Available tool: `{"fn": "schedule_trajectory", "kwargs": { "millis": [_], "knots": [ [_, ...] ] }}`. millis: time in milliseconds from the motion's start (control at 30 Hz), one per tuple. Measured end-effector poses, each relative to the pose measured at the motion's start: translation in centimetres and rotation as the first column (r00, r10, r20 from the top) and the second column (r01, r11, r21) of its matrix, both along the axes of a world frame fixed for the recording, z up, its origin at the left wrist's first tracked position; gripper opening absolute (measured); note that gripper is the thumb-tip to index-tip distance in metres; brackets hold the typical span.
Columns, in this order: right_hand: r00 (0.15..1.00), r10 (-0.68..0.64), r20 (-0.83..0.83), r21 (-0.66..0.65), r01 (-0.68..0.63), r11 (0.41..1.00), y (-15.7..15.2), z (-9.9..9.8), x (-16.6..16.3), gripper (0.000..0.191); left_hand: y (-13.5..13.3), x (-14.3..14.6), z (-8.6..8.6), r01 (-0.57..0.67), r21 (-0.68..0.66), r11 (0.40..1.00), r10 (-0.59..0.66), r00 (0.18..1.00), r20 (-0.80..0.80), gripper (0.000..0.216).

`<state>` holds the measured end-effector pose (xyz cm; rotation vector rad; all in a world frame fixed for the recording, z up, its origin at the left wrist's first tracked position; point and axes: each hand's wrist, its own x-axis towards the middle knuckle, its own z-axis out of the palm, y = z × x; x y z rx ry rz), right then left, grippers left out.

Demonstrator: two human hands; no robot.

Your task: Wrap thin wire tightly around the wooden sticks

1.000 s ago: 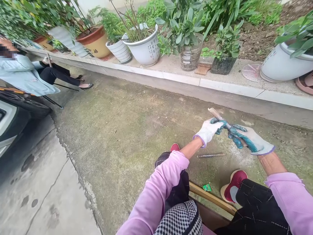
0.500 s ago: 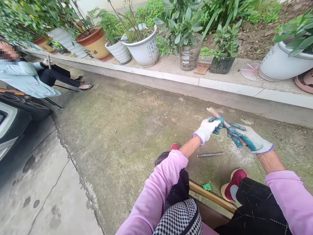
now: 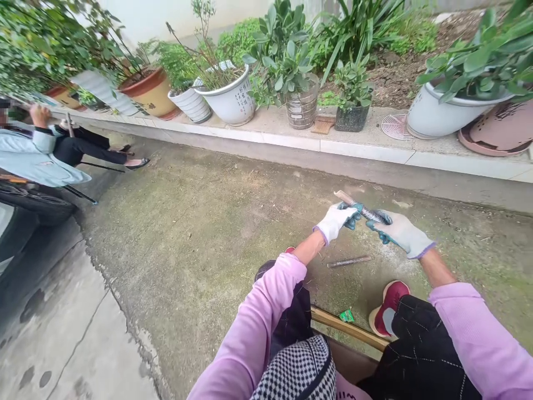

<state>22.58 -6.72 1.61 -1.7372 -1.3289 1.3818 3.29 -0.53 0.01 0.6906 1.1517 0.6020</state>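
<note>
Both my hands wear white work gloves with blue-green palms. My left hand (image 3: 336,220) is closed round the near end of a short rod with a wooden tip (image 3: 362,209). My right hand (image 3: 400,231) grips the rod's other end, fingers wrapped round it. The rod is held level above the ground, in front of my knees. Below my hands a second thin rusty rod (image 3: 348,260) lies on the concrete, apart from both hands. My red shoes (image 3: 387,307) rest on the ground under my arms.
A raised kerb (image 3: 316,145) carries several potted plants, among them a white pot (image 3: 231,100) and a large white pot (image 3: 441,114). Another person (image 3: 45,150) sits at the far left beside a dark vehicle (image 3: 20,222). A wooden bar (image 3: 345,329) and green scrap (image 3: 345,315) lie by my legs.
The view has shifted a little, so hands and pots sit further left. Both hands keep their hold on the rod. The seated person at the left has raised a hand.
</note>
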Motion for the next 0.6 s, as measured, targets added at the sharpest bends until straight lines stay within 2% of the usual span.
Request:
{"fn": "schedule_trajectory", "kwargs": {
  "millis": [67, 133, 233, 400, 500, 600],
  "knots": [
    [0.996, 0.003, 0.089, 0.029, -0.006, 1.000, -0.4, -0.1, 0.7, 0.045, -0.2, 0.3, -0.2, 0.053, 0.023, 0.998, -0.053, 0.999, 0.012, 0.016],
    [0.996, 0.013, 0.083, 0.020, -0.014, 1.000, -0.9, 0.1, 1.3, 0.046, -0.3, 0.3, -0.1, 0.112, 0.059, 0.992, -0.116, 0.991, 0.066, 0.022],
    [1.000, 0.002, -0.017, -0.011, -0.002, 1.000, -1.5, 0.7, 1.9, 0.049, -0.1, 0.3, 0.2, 0.191, 0.102, 0.976, -0.202, 0.973, 0.111, 0.025],
    [0.972, -0.073, -0.225, -0.090, 0.053, 0.994, -2.0, 1.8, 2.5, 0.056, 0.3, 0.5, 1.1, 0.247, 0.187, 0.951, -0.262, 0.963, 0.062, 0.013],
    [0.946, -0.055, -0.320, -0.130, 0.013, 0.991, -2.1, 2.2, 2.7, 0.056, 0.3, 0.2, 1.6, 0.276, 0.209, 0.938, -0.284, 0.959, 0.006, 0.006],
    [0.928, -0.023, -0.371, -0.157, -0.038, 0.987, -2.1, 2.4, 2.5, 0.054, 0.2, -0.6, 2.0, 0.274, 0.224, 0.935, -0.276, 0.961, -0.025, 0.010]
  ]
}}
